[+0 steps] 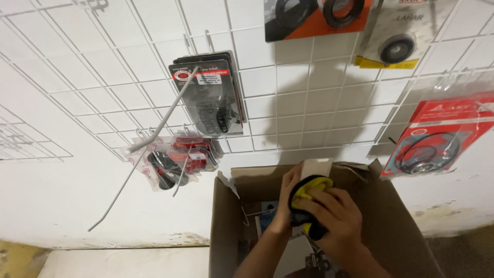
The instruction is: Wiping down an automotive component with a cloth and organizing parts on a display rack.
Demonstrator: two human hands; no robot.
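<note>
Both hands, right (332, 213) over left (288, 198), clasp a yellow-and-black part (307, 191) with a card backing above the open box (226, 226); it looks light, stiff and smooth, best gripped by its rounded body.

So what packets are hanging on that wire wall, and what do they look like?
Black blister pack: middle of the grid, red label strip.
Clear red-and-black bags: low, left of the box.
Orange-black card: top, round rings.
Yellow-edged white card: top right.
Red packet: far right, black rings.
</note>
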